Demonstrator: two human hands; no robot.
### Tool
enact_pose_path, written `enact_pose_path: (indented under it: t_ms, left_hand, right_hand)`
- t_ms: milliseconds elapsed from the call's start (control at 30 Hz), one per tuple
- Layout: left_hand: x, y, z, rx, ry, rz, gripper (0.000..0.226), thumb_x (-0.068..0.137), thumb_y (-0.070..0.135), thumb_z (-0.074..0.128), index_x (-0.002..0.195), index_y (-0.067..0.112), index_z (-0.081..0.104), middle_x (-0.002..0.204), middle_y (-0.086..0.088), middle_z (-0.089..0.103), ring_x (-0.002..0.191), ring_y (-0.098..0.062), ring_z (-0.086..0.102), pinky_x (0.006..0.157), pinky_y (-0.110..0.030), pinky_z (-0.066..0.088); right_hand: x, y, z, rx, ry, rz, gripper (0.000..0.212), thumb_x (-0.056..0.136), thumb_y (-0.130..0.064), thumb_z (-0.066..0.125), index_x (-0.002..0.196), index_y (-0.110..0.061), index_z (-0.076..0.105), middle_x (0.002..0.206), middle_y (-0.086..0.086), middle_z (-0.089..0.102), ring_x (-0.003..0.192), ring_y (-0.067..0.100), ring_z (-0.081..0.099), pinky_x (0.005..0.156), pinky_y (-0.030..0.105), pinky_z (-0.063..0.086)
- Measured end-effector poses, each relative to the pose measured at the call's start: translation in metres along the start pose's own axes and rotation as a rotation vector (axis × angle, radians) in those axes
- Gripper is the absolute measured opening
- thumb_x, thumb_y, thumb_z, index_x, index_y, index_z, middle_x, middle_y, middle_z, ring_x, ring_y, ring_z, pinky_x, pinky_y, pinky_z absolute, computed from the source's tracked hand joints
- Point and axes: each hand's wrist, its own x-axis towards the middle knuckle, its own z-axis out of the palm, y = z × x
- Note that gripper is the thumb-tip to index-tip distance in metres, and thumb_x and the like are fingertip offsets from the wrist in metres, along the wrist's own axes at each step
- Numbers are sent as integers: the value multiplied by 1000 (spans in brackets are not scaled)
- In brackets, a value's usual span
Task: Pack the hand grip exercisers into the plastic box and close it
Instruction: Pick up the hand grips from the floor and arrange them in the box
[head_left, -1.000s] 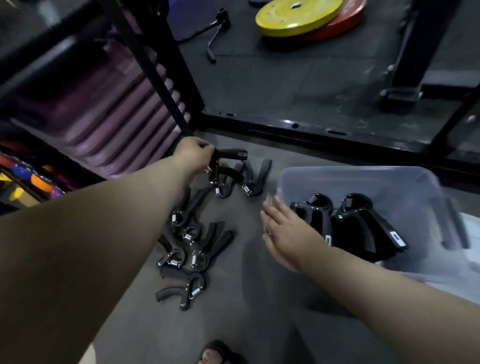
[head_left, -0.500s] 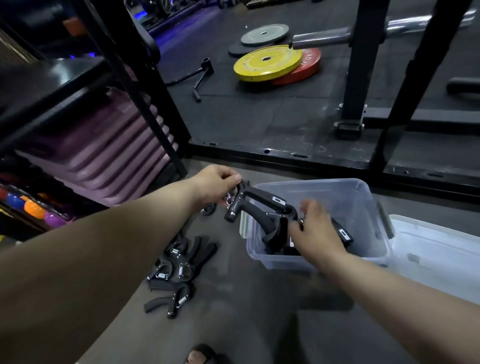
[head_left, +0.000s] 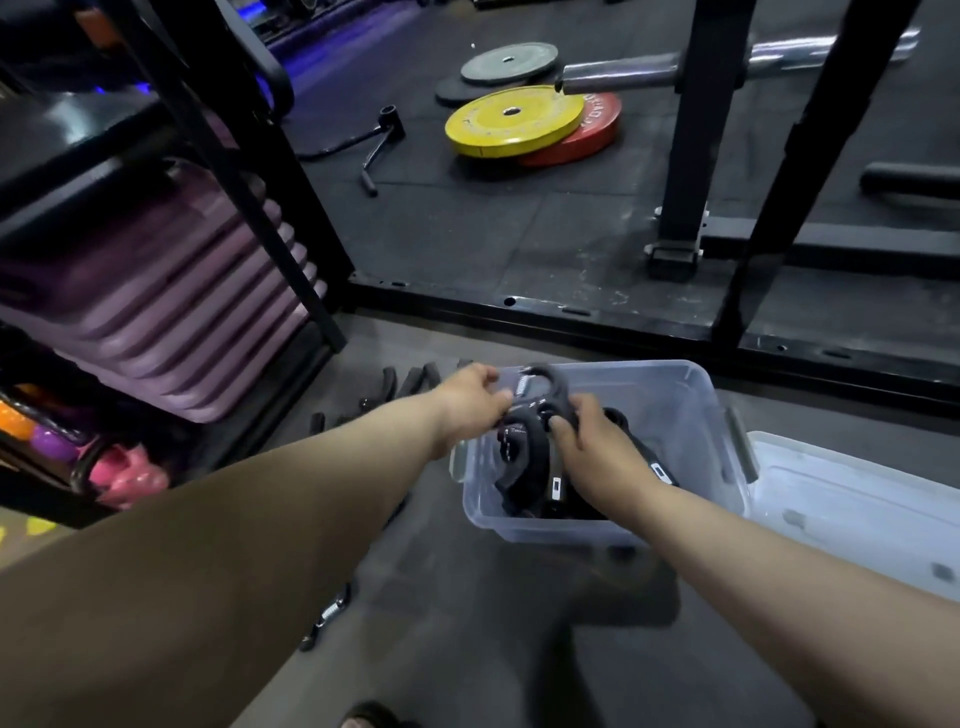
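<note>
Left hand: pinching the spring end of 1 black hand grip exerciser, with the fingers curling onto it.
Right hand: gripping the other side of the same piece, with the fingertips wrapping over it.
Held piece: hovering over the left part of the open plastic box.
Box contents: other exercisers are lying inside.
Lid: lying just beside the box, on its right.
Floor: loose exercisers are lying left of the box, partly hidden by the arm.
Beyond: 1 yellow weight plate is resting on 1 red plate.
</note>
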Motion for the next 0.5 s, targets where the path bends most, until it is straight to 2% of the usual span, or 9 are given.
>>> enact_pose_path:
  t_ms: [67,167,300,400,500]
  left_hand:
    - [3,-9,8,221,-58,-85,47,98,24,51,143,12,43,140,-11,49,118,-28,56,104,-35,44]
    - [6,-29,21,437,-60,-135,47,96,18,45,142,11,41,145,-15,37,121,-37,52,105,-45,43]
    - [4,-53,31,483,-81,-37,58,94,10,40,150,10,28,154,-12,23,137,-33,34,114,-39,31]
    - [-1,-59,32,504,-88,-12,58,93,10,39,150,12,28,162,-9,9,147,-31,20,118,-41,24]
    - [-1,-62,31,485,-83,12,59,94,11,38,152,14,27,163,-9,5,149,-29,14,120,-42,21]
  right_hand:
    - [12,8,0,-27,73,162,39,100,-39,41,127,-11,40,115,14,62,96,31,58,77,35,39]
    - [29,14,5,-82,17,298,39,99,-34,42,126,-6,40,118,16,58,103,34,57,80,34,37]
    - [44,11,27,-186,-57,306,38,99,-21,46,129,2,41,122,23,54,110,38,55,79,33,37]
    - [45,9,41,-185,-97,318,37,100,-18,44,129,4,41,124,24,53,113,38,54,79,33,36]
    - [42,4,48,-232,-118,316,37,100,-17,42,130,4,40,129,24,49,117,38,51,84,35,39]
